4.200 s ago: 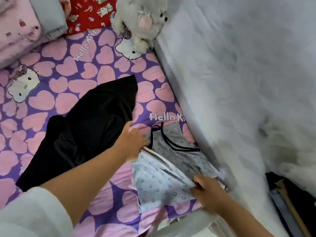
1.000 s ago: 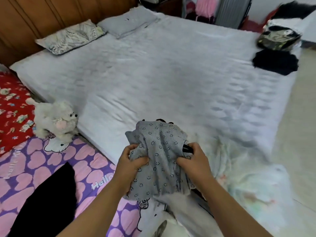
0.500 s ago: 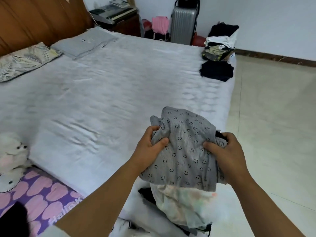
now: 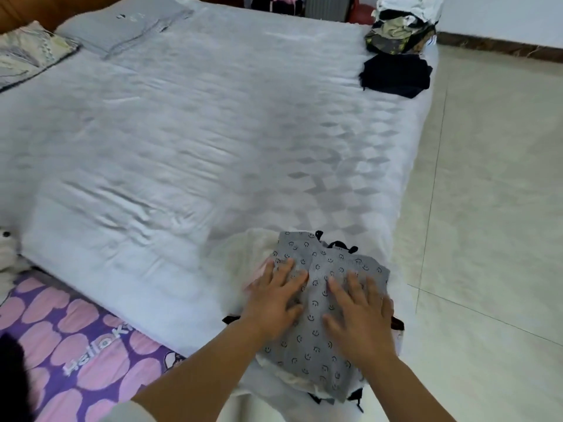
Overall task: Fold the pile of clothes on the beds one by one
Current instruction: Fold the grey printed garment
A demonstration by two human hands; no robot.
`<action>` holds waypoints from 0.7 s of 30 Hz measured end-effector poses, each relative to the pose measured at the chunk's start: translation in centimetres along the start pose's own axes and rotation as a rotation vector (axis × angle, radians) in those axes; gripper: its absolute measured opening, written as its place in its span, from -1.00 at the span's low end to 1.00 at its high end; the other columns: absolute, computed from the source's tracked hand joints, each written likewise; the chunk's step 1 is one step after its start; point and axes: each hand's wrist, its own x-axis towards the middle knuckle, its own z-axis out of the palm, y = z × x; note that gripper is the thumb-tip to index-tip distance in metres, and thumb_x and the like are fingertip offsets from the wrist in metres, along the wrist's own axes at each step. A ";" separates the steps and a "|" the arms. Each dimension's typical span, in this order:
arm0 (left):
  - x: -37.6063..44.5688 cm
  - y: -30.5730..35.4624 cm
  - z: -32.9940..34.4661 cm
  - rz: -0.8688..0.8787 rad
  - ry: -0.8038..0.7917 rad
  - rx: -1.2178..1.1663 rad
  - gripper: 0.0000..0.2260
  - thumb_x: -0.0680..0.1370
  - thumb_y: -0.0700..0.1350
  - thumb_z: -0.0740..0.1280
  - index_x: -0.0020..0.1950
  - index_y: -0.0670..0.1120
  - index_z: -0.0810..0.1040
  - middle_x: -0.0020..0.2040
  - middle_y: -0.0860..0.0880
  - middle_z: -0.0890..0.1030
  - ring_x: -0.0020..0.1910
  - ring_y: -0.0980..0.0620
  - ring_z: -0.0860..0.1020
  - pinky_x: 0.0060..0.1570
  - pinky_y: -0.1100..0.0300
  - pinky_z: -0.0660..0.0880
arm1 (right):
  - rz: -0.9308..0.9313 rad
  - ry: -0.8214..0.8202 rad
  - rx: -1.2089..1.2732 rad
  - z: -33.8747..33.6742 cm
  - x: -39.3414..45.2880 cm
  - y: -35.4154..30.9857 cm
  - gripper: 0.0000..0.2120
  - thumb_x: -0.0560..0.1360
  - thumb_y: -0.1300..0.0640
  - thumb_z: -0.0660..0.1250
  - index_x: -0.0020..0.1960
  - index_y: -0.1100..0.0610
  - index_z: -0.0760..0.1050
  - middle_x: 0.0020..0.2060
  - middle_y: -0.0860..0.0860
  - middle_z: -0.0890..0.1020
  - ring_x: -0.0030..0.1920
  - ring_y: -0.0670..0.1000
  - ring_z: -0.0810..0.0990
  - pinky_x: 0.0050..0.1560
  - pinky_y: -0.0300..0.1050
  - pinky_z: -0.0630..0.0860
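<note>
While both palms lie flat on the grey smiley-print garment [image 4: 320, 303], the step in hand looks like setting a folded piece onto the stack of folded clothes [image 4: 292, 380] at the near corner of the white bed [image 4: 189, 141] and pressing it smooth. At far left, the purple heart-print bed [image 4: 79, 336] carries a black garment [image 4: 12, 379] at the frame edge, probably the next piece to fold; a white plush toy [image 4: 7, 251] sits just beyond it. The left hand [image 4: 274, 303] rests on the grey garment's left half, fingers straight and spread, gripping nothing. The right hand [image 4: 359, 312] lies beside it on the right half, fingers likewise straight and spread. Both hands would have to lift clear without dragging the top layer, since the stack sits close to the mattress edge above the tiled floor [image 4: 487, 208] and could slide. Far right, at the bed's far corner, a dark folded garment [image 4: 396, 74] lies before a mixed heap of clothes [image 4: 402, 28], well apart from the hands.
</note>
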 end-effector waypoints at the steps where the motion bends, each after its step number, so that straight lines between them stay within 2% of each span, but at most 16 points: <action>1: 0.4 0.2 0.7 -0.007 -0.001 0.053 -0.40 0.60 0.17 0.14 0.51 0.27 -0.16 0.47 0.18 -0.37 0.49 -0.05 -0.37 0.46 -0.14 -0.13 | -0.027 -0.037 -0.027 0.9 0.5 0.0 -0.33 0.56 -0.27 0.04 0.52 -0.20 -0.24 0.49 -0.05 -0.36 0.48 0.12 -0.42 0.43 0.21 -0.32; 4: 1.5 -0.4 3.2 -0.085 0.012 0.141 -0.42 0.61 0.22 -0.02 0.40 0.28 -0.42 0.42 0.12 -0.48 0.41 -0.07 -0.50 0.41 -0.17 -0.29 | -0.046 -0.079 -0.104 3.9 2.3 1.0 -0.30 0.54 -0.35 -0.11 0.45 -0.15 -0.45 0.39 -0.07 -0.51 0.40 0.11 -0.56 0.41 0.26 -0.38; 7: 2.5 -1.3 5.2 -0.150 0.020 0.141 -0.48 0.60 0.26 -0.13 0.33 0.31 -0.49 0.43 0.10 -0.48 0.42 -0.06 -0.48 0.38 -0.11 -0.38 | -0.053 -0.096 -0.128 5.7 3.6 1.9 -0.31 0.51 -0.38 -0.20 0.40 -0.17 -0.55 0.38 -0.08 -0.55 0.38 0.11 -0.58 0.39 0.29 -0.38; 9: 3.0 -1.6 5.4 -0.177 0.015 0.122 -0.47 0.59 0.28 -0.13 0.38 0.30 -0.44 0.48 0.08 -0.42 0.49 -0.11 -0.35 0.42 -0.09 -0.33 | -0.057 -0.101 -0.126 5.9 4.1 2.0 -0.33 0.50 -0.39 -0.22 0.39 -0.20 -0.55 0.39 -0.09 -0.54 0.39 0.10 -0.58 0.38 0.29 -0.39; 12: 3.0 -2.1 4.4 -0.194 0.003 0.087 -0.45 0.58 0.31 -0.08 0.46 0.30 -0.32 0.55 0.04 -0.30 0.53 -0.18 -0.15 0.48 -0.12 -0.12 | -0.058 -0.077 -0.108 5.1 3.8 1.3 -0.33 0.50 -0.39 -0.20 0.40 -0.22 -0.52 0.40 -0.10 -0.50 0.40 0.08 -0.57 0.34 0.26 -0.45; 14: 2.5 -2.4 3.4 -0.194 0.029 0.038 -0.42 0.57 0.31 -0.04 0.48 0.29 -0.27 0.55 0.04 -0.28 0.54 -0.15 -0.11 0.48 -0.08 -0.03 | -0.045 -0.032 -0.112 4.6 3.3 0.6 -0.32 0.49 -0.40 -0.19 0.40 -0.19 -0.51 0.40 -0.08 -0.49 0.39 0.09 -0.57 0.31 0.24 -0.51; 17: 0.8 -2.9 2.3 -0.216 0.110 -0.050 -0.40 0.58 0.28 0.01 0.52 0.22 -0.22 0.56 0.02 -0.25 0.54 -0.08 -0.10 0.49 -0.01 -0.01 | -0.034 0.009 -0.119 3.7 2.6 -1.1 -0.31 0.52 -0.37 -0.15 0.41 -0.13 -0.49 0.40 -0.06 -0.49 0.39 0.12 -0.58 0.29 0.25 -0.53; 19: -0.3 -3.2 1.7 -0.234 0.159 -0.102 -0.41 0.60 0.23 0.03 0.54 0.17 -0.17 0.57 0.01 -0.21 0.54 -0.05 -0.07 0.47 0.01 0.04 | -0.061 0.016 -0.118 3.3 2.4 -2.3 -0.34 0.55 -0.31 -0.14 0.47 -0.13 -0.42 0.45 -0.03 -0.45 0.41 0.13 -0.55 0.29 0.24 -0.52; 21: -2.0 -3.9 0.9 -0.231 0.224 -0.131 -0.46 0.62 0.17 0.05 0.56 0.09 -0.03 0.58 -0.01 -0.08 0.53 -0.04 0.04 0.42 0.06 0.14 | -0.117 0.033 -0.132 2.8 2.1 -3.9 -0.40 0.59 -0.25 -0.13 0.54 -0.10 -0.24 0.51 -0.01 -0.32 0.46 0.13 -0.46 0.32 0.20 -0.49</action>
